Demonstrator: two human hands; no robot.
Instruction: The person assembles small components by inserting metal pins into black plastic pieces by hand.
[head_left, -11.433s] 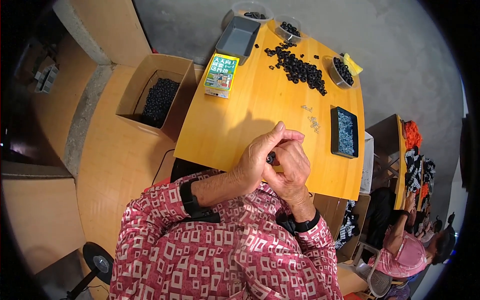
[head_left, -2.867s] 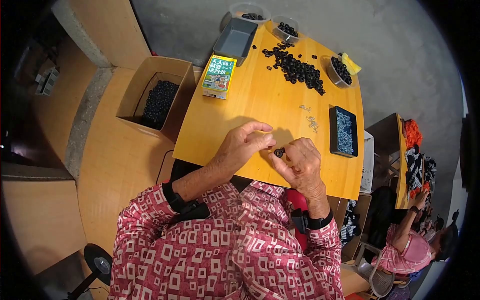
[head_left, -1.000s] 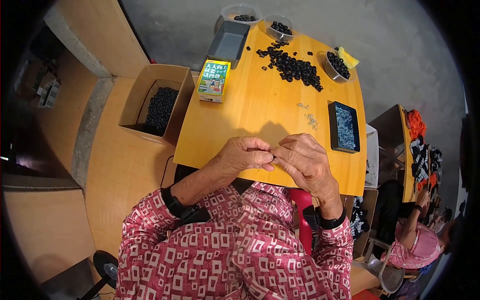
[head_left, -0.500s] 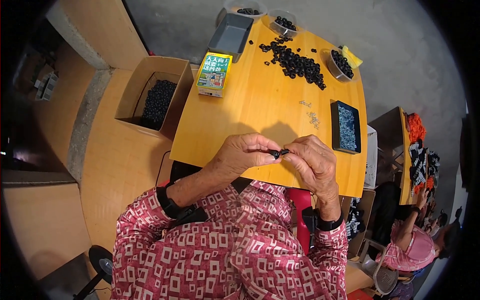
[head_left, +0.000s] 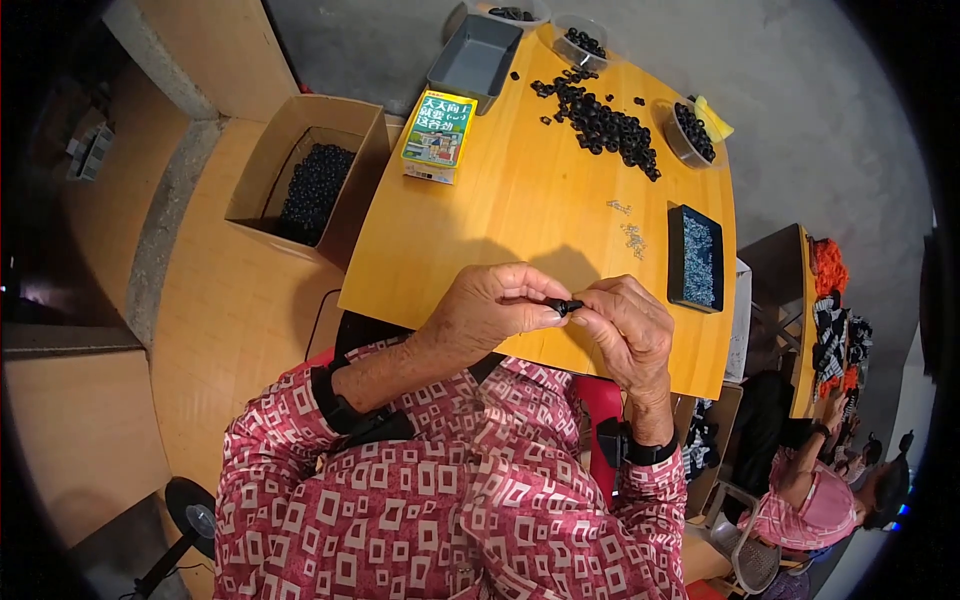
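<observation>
Close above the table's near edge, my two hands meet fingertip to fingertip. My left hand [head_left: 487, 305] is closed, pinching a small black part [head_left: 560, 304] between thumb and fingers. My right hand [head_left: 632, 325] is also closed and pinches another small black piece [head_left: 572, 306], pressed end to end against the first. Fingertips cover much of both, so their exact shape is hard to make out. Beyond my hands, a few small clear or silvery pieces [head_left: 633, 240] lie on the wooden table [head_left: 480, 200]. A black tray [head_left: 697, 258] of similar small bits sits to the right.
Loose black parts [head_left: 610, 130] are heaped at the far side, near plastic tubs [head_left: 690, 135] of more. A grey bin [head_left: 475, 60] and a yellow-green box [head_left: 438, 137] stand far left. Left of the table is a carton [head_left: 310, 180] of black pieces. Another person [head_left: 810, 500] sits at right.
The black pieces, slightly apart before, now touch between my fingertips. My hands have drawn a little closer together, and the whole view has shifted slightly.
</observation>
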